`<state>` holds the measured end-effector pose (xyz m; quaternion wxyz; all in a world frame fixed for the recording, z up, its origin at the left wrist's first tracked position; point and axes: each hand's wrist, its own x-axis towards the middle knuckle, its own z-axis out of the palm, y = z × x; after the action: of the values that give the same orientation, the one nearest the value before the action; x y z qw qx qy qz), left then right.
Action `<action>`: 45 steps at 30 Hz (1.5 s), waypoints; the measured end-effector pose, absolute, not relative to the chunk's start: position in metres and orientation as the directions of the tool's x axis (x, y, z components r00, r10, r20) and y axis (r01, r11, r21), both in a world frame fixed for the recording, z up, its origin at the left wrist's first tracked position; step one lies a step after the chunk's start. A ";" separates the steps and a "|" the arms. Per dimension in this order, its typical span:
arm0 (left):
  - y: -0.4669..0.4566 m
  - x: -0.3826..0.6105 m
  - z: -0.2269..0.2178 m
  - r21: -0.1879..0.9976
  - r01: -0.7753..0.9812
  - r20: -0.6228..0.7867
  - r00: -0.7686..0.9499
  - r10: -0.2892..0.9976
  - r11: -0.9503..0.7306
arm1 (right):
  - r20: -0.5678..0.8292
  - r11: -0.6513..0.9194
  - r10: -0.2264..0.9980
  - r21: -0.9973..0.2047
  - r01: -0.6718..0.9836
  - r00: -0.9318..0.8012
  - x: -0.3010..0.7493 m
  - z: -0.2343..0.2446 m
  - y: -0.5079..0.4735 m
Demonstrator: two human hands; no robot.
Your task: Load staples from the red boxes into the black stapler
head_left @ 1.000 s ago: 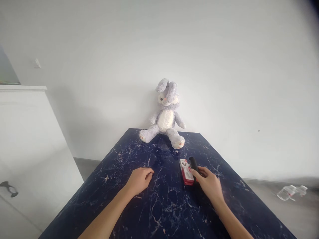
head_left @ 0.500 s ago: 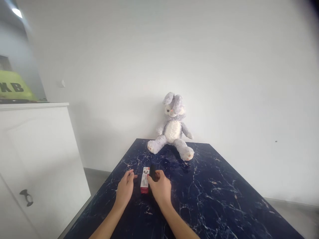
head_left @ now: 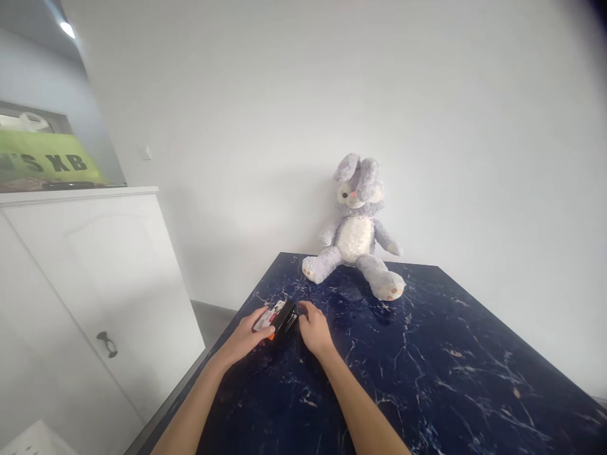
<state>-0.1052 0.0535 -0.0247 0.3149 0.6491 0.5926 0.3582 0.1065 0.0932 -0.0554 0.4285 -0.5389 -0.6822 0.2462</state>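
A small white and red box (head_left: 266, 318) lies on the dark blue marbled table, with a black stapler (head_left: 283, 321) tight against its right side. My left hand (head_left: 246, 336) is closed around the pair: its fingers lie along the box's left side and its thumb presses the near end. A bit of orange shows under the thumb. Just right of the stapler is my right hand (head_left: 314, 327), fingers bent, thumb and index finger apart, nothing visible between them. I cannot tell whether its fingertips touch the stapler.
A grey and white plush rabbit (head_left: 356, 237) sits at the table's (head_left: 427, 379) far edge, against the white wall. To the left stands a white cabinet (head_left: 95, 265) with a yellow-green bag (head_left: 52, 158) on top. A white object (head_left: 40, 439) shows at the bottom left.
My right hand has let go of the black stapler and sits beside it. My left hand has closed on the box and stapler, now turned slightly clockwise. The view has swung left.
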 end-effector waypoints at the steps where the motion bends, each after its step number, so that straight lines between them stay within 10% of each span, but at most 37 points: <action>1: 0.053 -0.110 -0.024 0.824 0.557 0.072 0.083 0.994 -0.106 | 0.321 0.328 0.941 -0.783 0.528 -0.109 0.109 -0.057 0.097; 23: 0.047 -0.119 -0.010 0.889 0.451 -0.045 0.241 0.969 -0.071 | 0.339 0.384 0.913 -0.902 0.199 -0.224 0.113 -0.065 0.099; 45: 0.060 -0.127 -0.022 0.899 0.436 -0.063 0.220 0.974 -0.040 | 0.227 0.209 0.961 -0.970 0.126 0.159 0.123 -0.055 0.091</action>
<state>-0.1269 0.0604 -0.0221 0.4320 0.6506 0.5415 0.3112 0.1229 0.0911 -0.0550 0.5655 -0.5094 -0.5334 0.3691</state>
